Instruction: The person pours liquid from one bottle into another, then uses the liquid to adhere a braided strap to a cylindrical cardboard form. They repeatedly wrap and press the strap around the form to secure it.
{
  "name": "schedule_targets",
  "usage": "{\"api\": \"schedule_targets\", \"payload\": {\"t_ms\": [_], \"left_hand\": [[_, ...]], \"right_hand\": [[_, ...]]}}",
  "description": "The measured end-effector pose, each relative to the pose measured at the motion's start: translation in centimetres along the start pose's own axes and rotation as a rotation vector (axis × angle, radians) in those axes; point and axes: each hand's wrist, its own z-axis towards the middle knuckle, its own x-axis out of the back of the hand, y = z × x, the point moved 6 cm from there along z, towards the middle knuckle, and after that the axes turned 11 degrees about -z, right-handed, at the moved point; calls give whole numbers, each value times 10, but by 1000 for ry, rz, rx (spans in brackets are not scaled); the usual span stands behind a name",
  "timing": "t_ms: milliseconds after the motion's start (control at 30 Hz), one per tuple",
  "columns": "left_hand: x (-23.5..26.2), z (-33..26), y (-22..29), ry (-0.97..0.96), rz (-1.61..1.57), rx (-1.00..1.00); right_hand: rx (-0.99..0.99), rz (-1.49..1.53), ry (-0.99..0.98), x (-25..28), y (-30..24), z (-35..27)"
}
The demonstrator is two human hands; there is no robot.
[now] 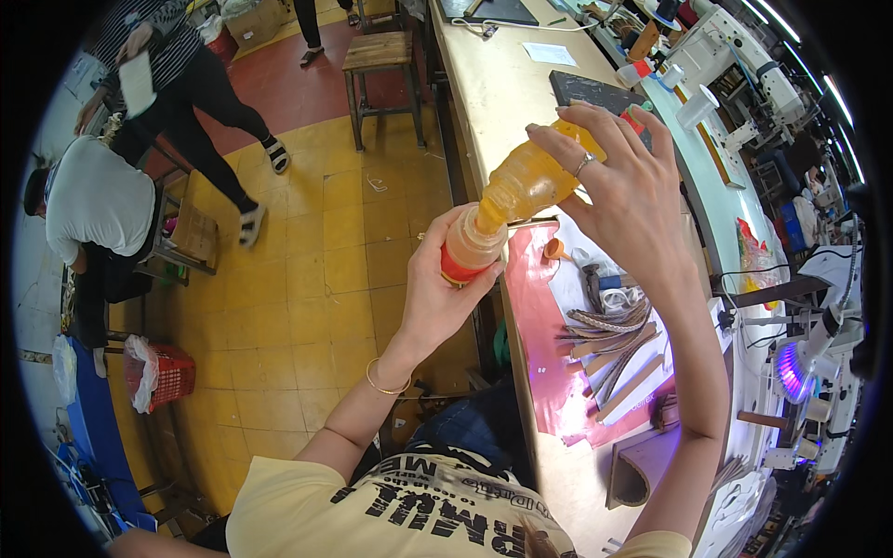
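Observation:
My left hand (433, 307) is wrapped round a small clear bottle (475, 240) with a red and yellow label, its mouth facing up. My right hand (628, 186) grips a larger yellow-orange squeeze bottle (530, 183) from above. That bottle tilts down to the left, and its narrow neck sits at the clear bottle's mouth. Whether liquid is flowing cannot be seen. Both bottles are held up in the air beside the workbench edge. Below my right forearm lie several braided and flat brown strips (619, 349) on the bench.
The long workbench (479, 93) carries a pink sheet (549, 372), a small orange cap-like piece (555, 249) and a dark slab (595, 93). Sewing machines (730, 56) and a lit lamp (795, 367) stand along the right. To the left are a wooden stool (379, 51), a red basket (172, 374) and two people.

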Motion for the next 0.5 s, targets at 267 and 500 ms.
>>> {"api": "schedule_targets", "payload": {"t_ms": [267, 500], "left_hand": [[-1, 1, 1, -6, -28, 3], [-1, 1, 2, -3, -9, 0]], "right_hand": [[-3, 1, -9, 0, 0, 0], [0, 3, 15, 0, 0, 1]]}}
